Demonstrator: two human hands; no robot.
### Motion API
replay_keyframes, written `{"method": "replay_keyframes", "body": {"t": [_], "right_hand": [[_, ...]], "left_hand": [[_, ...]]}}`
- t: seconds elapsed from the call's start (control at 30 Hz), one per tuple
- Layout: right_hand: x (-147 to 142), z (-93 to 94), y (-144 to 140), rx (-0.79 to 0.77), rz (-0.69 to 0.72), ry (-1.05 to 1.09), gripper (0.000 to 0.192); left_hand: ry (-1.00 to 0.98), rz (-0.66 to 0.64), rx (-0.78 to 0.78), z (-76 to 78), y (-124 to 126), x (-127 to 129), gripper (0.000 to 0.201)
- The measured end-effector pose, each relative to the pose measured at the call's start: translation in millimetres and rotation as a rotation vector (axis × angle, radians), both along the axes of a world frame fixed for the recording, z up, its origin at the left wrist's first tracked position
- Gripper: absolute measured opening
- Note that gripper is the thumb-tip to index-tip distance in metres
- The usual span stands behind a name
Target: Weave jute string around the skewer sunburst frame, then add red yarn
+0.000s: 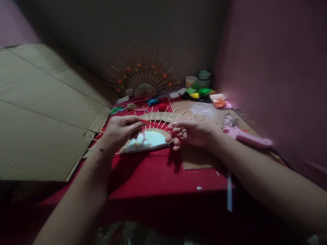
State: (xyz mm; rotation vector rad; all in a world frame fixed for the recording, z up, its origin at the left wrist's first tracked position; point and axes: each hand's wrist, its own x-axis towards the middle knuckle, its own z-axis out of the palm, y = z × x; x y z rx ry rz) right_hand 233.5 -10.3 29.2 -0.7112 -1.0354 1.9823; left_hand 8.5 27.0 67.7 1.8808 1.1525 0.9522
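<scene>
1. Bare forearms reach in from the near edge over a bench (153, 177) draped in red cloth.
2. Left hand (122, 131) pinches one end of a red strand (155, 125) between thumb and fingertips; right hand (190, 131) grips the other end, fingers curled around it.
3. Between and just beyond the hands lies a half-round woven piece (153, 134), pale at its centre, banded with wicker, thin sticks fanning outward; the strand crosses it.
4. Under the right hand sits a brown cardboard sheet (199, 160).
5. Right of the right hand lies a pink glue gun (245, 136).
6. Left of the left hand, flattened cardboard (43, 115) leans over the bench edge.
7. Well beyond the hands, a finished sunburst piece (143, 76) with red flowers stands against the wall, with green and yellow lumps (199, 92) and small tubs (204, 77) to its right.
</scene>
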Motion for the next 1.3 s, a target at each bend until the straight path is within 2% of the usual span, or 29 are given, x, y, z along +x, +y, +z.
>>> {"method": "replay_keyframes", "body": {"t": [0.5,1.03,1.3], "right_hand": [[-4.5,-0.4,-2.3,0.066,-0.107,-0.061,0.010],[-4.8,-1.3,1.0,0.054,-0.244,-0.078,0.015],[-2.4,-0.6,2.7,0.053,-0.288,-0.051,0.016]], "left_hand": [[0.053,0.032,0.016,1.1,-1.2,-1.8,0.018],[0.085,0.049,0.047,5.1,-3.8,-1.0,0.011],[0.088,0.049,0.063,1.8,-1.0,-4.0,0.011]]}}
